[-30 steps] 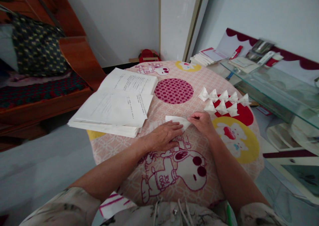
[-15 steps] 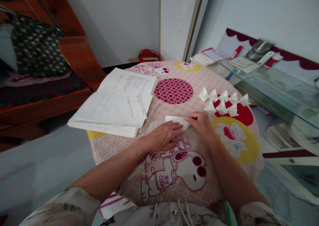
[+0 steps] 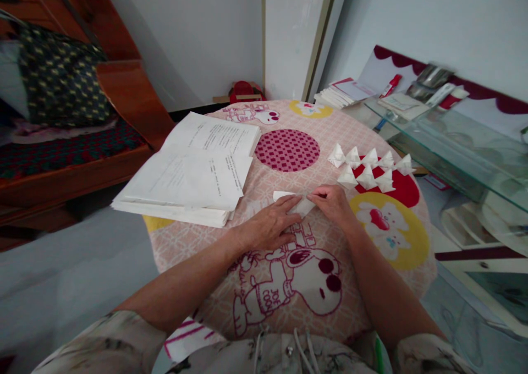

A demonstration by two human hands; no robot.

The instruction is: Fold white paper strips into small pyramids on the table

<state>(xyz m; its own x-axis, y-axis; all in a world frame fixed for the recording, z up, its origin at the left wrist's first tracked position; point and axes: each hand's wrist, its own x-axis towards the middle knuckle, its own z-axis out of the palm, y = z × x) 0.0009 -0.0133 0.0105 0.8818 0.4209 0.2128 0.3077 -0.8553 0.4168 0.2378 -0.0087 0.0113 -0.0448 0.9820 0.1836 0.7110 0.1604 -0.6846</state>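
A small folded sheet of white paper (image 3: 303,207) lies on the round table's patterned cloth (image 3: 264,184), between my hands. My left hand (image 3: 270,224) rests flat across the paper's left part, fingers stretched out and covering some of it. With thumb and forefinger together, my right hand (image 3: 331,202) pinches the paper's right end. Several folded white paper pieces with pointed tops (image 3: 370,158) stand in two rows beyond my right hand. To the left lies a thick open stack of printed paper sheets (image 3: 185,170).
A glass shelf unit (image 3: 454,143) adjoins the table on the right, holding a red tube (image 3: 391,86), a metal container (image 3: 434,76) and papers. A wooden bench (image 3: 127,99) with a dark patterned cloth (image 3: 61,77) stands at the left. White walls close off the back.
My left fingers have shifted slightly on the paper, and more of its near part shows below them. My right hand keeps its pinch at nearly the same spot.
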